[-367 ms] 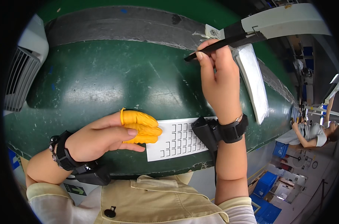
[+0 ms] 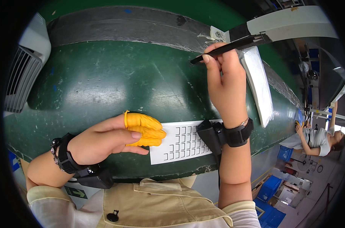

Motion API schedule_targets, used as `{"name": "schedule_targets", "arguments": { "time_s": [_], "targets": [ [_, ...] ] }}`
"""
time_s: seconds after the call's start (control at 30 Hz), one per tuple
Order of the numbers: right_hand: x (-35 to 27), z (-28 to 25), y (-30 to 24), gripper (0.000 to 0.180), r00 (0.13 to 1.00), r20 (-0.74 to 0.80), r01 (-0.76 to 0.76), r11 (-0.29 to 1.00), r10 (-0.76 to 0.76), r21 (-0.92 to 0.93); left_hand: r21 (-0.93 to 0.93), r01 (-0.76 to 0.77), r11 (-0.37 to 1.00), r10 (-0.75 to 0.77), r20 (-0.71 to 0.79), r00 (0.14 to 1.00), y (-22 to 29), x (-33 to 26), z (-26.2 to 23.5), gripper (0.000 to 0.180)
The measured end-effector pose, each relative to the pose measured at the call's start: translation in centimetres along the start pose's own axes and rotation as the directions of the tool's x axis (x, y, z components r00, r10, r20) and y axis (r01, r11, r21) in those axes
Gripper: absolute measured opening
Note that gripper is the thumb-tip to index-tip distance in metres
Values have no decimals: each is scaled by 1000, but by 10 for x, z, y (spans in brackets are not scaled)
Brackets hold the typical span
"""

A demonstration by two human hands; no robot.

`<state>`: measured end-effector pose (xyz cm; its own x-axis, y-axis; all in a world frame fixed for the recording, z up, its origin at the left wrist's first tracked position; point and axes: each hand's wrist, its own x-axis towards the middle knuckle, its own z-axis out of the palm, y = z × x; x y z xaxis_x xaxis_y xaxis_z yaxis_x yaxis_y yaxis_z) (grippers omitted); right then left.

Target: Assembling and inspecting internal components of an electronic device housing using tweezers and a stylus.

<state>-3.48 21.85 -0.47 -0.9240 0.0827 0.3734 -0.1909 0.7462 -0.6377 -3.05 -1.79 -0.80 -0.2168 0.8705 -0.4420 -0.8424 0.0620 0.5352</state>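
My right hand (image 2: 225, 81) pinches a slim black tweezers-like tool (image 2: 227, 47) between thumb and fingers, above the far part of the green table. One end points left past my thumb. The other reaches up and right, where small metallic bits show; what they are I cannot make out. My left hand (image 2: 111, 136) holds nothing and rests with fingers stretched out, palm turned sideways. Yellow rubber covers (image 2: 142, 123) sheathe several of its fingers. Those fingertips touch or overlap the left edge of a white sheet (image 2: 157, 157) marked with rows of dark bracket shapes.
A white vented box (image 2: 33, 49) stands at the left end of the green table (image 2: 92, 79). On the right lies a plastic-wrapped white packet (image 2: 258, 83). A white arm or post (image 2: 290, 21) juts in at upper right. Farther right, another person (image 2: 317, 140) stands near blue bins (image 2: 269, 188).
My right hand and the black tool have shifted very slightly right and down in view. My left hand stays in place. At far right, the other person has moved a little.
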Motion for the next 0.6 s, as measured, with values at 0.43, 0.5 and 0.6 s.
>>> {"name": "schedule_targets", "arguments": {
  "time_s": [0.43, 0.5, 0.6],
  "targets": [
    [2, -1, -2, 11, 1000, -8, -9, 999, 8, -34, 5, -12, 1000, 12, 4, 1000, -1, 0, -1, 34],
    [-1, 0, 2, 10, 1000, -18, 4, 1000, -5, -27, 7, -11, 1000, 11, 1, 1000, -1, 0, -1, 34],
    [0, 1, 0, 10, 1000, -17, -6, 1000, 6, -9, 12, -8, 1000, 8, -3, 1000, -1, 0, -1, 34]
  ]
}}
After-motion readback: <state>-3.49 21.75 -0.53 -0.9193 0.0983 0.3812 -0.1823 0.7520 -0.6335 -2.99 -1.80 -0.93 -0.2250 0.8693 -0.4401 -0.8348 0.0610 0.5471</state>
